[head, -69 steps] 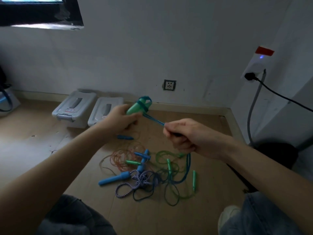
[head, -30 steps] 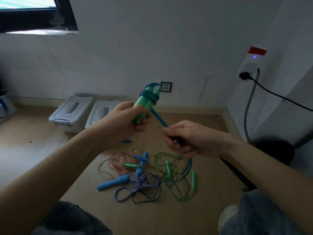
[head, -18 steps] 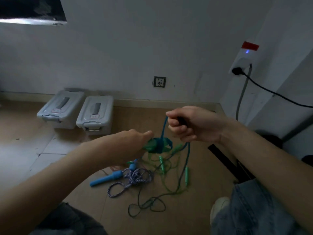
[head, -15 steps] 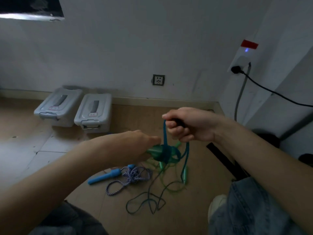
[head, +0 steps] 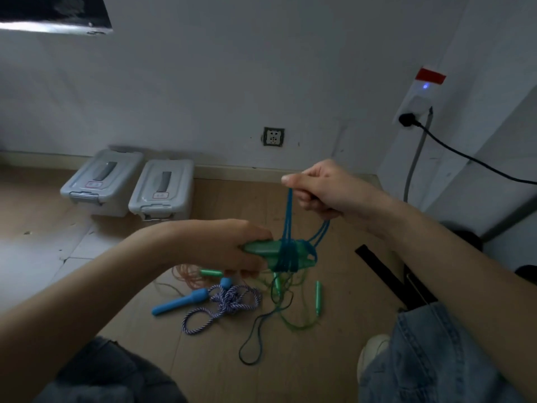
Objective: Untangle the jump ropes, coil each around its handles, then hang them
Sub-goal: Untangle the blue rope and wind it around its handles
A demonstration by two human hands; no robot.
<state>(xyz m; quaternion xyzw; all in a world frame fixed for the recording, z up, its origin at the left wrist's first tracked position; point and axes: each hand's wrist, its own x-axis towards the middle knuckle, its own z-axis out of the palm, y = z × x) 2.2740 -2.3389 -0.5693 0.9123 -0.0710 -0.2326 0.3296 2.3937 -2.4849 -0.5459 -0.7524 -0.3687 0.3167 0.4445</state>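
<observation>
Nearest, on the wooden floor (head: 203,359) between the person's knees, lies a tangle of ropes: a blue handle (head: 180,302), a blue-and-white braided rope (head: 229,301), thin green rope (head: 293,318) and orange rope (head: 189,276); above this pile the left hand (head: 229,248) grips a pair of green handles (head: 267,253) lying roughly level, fingers curled round their near end; blue rope (head: 289,254) is wound round the handles just beyond the fingers; higher and to the right, the right hand (head: 325,189) pinches that rope's strands, which rise taut from the coil; farthest, two grey lidded boxes (head: 130,184) sit against the wall.
</observation>
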